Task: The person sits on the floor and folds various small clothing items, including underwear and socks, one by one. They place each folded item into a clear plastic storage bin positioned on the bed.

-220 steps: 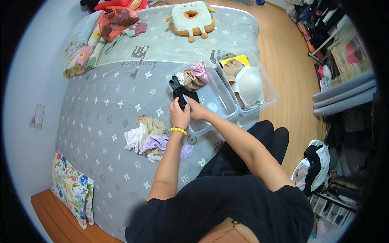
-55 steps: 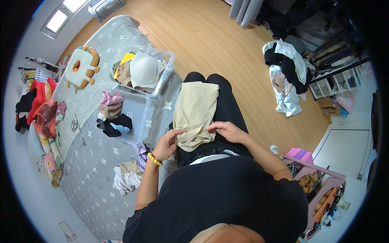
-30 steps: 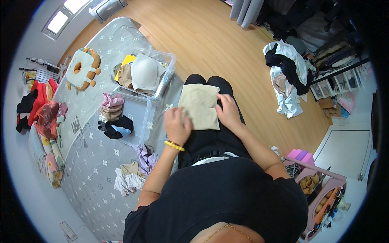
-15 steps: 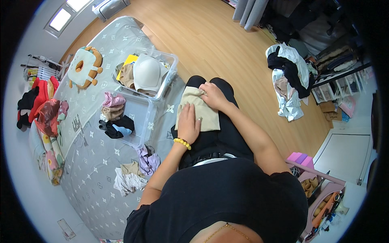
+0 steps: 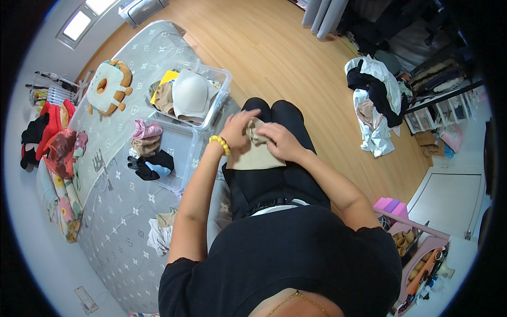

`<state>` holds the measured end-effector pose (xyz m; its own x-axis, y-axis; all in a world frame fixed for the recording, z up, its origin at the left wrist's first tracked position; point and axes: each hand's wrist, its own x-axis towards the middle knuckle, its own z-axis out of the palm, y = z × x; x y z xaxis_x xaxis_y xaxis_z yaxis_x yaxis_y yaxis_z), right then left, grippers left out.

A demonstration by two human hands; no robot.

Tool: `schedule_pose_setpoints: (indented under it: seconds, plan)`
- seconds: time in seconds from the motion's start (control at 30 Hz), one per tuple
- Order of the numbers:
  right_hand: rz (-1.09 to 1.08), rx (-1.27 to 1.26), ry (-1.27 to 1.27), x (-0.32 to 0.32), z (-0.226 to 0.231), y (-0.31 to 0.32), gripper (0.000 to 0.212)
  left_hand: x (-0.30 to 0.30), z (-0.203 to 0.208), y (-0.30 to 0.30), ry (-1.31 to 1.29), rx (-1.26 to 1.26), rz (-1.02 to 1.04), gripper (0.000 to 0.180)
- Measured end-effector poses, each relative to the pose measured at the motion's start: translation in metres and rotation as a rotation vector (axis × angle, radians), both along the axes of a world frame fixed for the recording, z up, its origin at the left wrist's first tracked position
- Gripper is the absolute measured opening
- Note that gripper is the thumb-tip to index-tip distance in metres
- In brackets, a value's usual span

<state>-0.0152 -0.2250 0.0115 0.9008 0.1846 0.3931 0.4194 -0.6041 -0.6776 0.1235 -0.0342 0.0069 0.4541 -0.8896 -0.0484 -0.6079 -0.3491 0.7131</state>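
Note:
A thin beige garment (image 5: 253, 159) lies over my thighs, its near part flat and its far end bunched into a roll. Its exact kind cannot be made out. My left hand (image 5: 236, 130) is at the left side of the bunched end, with the fingers bent round it and partly hidden. From the right, my right hand (image 5: 284, 142) pinches the same bunched end between thumb and fingers. The two hands are close together, a short stretch of gathered cloth between them.
On the bed (image 5: 121, 211) to my left stand a clear bin (image 5: 224, 87) with bras and a second bin (image 5: 193, 153) with rolled clothes. White and beige clothes (image 5: 160, 235) lie nearer. A bread-shaped plush (image 5: 109, 87) is farther off. Clothes (image 5: 376, 100) are heaped on the right.
The far end of the beige garment has gone from flat to gathered. My left hand has moved from pressing the cloth to its far end; my right hand has come slightly nearer.

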Motion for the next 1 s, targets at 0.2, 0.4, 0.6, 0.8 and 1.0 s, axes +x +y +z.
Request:
schedule_pose_setpoints:
  seconds: [0.2,0.4,0.6,0.8,1.0]
  plan:
    - [-0.417,0.204,0.45,0.023,-0.028,-0.023,0.065,0.017,-0.031,-0.001,0.236,0.086,0.402,0.079]
    - [-0.289,0.065,0.692,0.053,-0.024,-0.033,0.05,0.022,-0.035,0.008,0.753,-0.026,0.551,0.037]
    - [-0.252,0.014,0.178,0.029,0.009,-0.017,0.022,0.003,-0.02,0.032,0.383,-0.361,0.452,0.014]
    - [0.016,-0.177,-0.049,-0.037,0.009,-0.007,0.024,-0.052,0.005,0.075,-0.307,-0.184,0.238,0.022]
    - [-0.387,0.368,0.312,-0.023,-0.004,-0.007,0.025,-0.1,0.042,0.046,-0.291,-0.398,0.477,0.045]
